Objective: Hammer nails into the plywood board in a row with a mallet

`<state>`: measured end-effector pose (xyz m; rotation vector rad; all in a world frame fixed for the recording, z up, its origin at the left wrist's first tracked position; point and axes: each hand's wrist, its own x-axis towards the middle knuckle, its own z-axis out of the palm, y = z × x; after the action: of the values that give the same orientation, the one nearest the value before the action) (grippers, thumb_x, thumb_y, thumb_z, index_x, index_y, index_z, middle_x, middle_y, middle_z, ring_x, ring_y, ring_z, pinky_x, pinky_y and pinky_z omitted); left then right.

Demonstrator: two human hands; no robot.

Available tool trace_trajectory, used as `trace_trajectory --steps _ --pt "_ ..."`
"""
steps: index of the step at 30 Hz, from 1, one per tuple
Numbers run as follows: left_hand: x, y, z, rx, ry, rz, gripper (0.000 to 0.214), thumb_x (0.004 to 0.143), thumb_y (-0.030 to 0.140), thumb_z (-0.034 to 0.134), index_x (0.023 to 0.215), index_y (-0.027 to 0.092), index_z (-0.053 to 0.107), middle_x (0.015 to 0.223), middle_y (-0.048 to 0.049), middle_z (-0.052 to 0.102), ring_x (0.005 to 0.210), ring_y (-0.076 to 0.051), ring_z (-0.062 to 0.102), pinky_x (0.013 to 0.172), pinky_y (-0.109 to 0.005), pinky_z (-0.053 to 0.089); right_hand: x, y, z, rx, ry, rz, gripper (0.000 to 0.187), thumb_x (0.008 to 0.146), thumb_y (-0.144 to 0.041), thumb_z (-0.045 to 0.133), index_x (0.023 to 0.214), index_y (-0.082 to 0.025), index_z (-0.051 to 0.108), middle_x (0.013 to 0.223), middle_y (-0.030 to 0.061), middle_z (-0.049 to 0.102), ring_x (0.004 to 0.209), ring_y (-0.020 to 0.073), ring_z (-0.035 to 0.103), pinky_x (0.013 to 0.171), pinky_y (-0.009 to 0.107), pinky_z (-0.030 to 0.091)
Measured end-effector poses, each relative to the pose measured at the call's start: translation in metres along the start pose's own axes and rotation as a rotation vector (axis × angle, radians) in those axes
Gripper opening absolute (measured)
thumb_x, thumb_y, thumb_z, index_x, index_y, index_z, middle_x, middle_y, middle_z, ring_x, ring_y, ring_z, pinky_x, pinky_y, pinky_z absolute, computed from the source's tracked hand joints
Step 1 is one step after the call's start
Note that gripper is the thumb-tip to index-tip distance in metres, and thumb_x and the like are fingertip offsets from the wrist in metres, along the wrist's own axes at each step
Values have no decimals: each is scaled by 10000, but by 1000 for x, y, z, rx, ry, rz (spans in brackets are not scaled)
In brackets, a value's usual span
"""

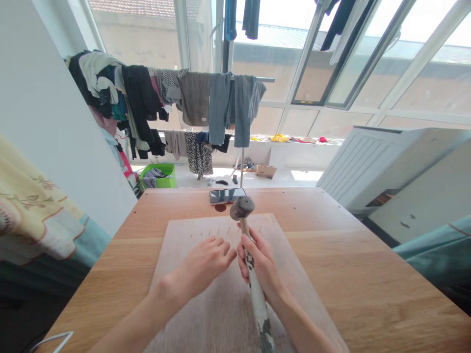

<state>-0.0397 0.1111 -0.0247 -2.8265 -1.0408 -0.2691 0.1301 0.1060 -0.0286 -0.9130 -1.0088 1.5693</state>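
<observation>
My right hand (260, 262) is wrapped around the worn, pale handle of a hammer (256, 289), its dark head (242, 208) raised toward the far end of the board. Beside it, my left hand (216, 254) rests low over the board with its fingers curled; whether anything is between them is hidden. Beneath both hands lies a flat wooden board (191, 289). Along its far part stands a row of several thin nails (219, 230), some upright and some showing only as small dots at the left. The hammer partly covers the row.
The board lies on a wooden table (331, 255). A phone (225, 195) and a small dark round thing (220, 208) lie past the board. A white cable (55, 340) is at the near left corner. Beyond stand a clothes rack (195, 98) and a green basket (167, 176); curtains hang both sides.
</observation>
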Motion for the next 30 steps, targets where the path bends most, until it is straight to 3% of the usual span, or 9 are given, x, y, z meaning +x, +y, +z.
trace_trajectory --steps 5,8,13,19,30 --pt "-31 -56 15 -521 457 -476 140 930 211 564 988 226 690 914 -24 736 801 -162 694 772 -279 567 -1 0 1 -13 4 16 432 851 -535 689 1123 -220 573 609 -112 531 304 43 420 249 143 377" --pt "-41 -74 26 -724 518 -657 123 867 300 633 886 202 704 820 -11 746 723 -159 698 692 -262 579 -1 1 2 -24 -2 24 405 850 -537 687 1067 -216 569 612 -109 531 306 41 420 248 142 372" --pt "-41 -72 30 -728 436 -623 127 850 283 614 834 203 711 761 0 728 664 -138 660 616 -227 524 -3 4 3 -53 -21 17 376 858 -542 679 1004 -218 555 616 -109 533 310 40 434 253 142 379" --pt "-42 -69 28 -601 461 -549 112 847 221 593 865 211 703 826 -8 749 682 -140 651 671 -245 534 -3 6 2 -82 -24 14 387 859 -549 672 1021 -216 560 614 -109 531 309 38 430 256 141 374" --pt "-40 -69 33 -635 459 -535 159 902 248 577 941 217 728 886 -19 768 692 -140 660 654 -237 532 -3 8 4 -88 -36 22 422 849 -554 681 1068 -210 575 607 -109 532 301 40 432 253 146 381"
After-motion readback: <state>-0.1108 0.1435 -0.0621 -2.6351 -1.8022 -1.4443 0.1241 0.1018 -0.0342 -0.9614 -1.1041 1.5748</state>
